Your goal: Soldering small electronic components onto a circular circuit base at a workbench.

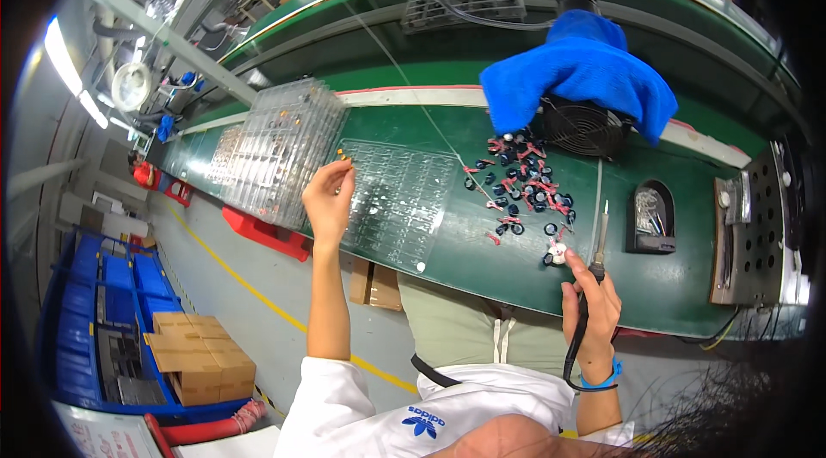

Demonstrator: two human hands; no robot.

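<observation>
My left hand is raised over the left edge of a clear plastic tray with rows of small compartments. Its fingertips are pinched on a small orange part, too small to name more exactly. My right hand holds a soldering iron like a pen, its metal tip pointing away from me and its cord hanging beside the wrist. A small white piece with a black round part beside it lies by my right fingertips. Beyond is a loose pile of small round black parts with red wires.
Stacked clear trays stand at the left on the green bench. A fan under a blue cloth sits beyond the pile. To the right are a black holder and a perforated metal box. A red stool is below.
</observation>
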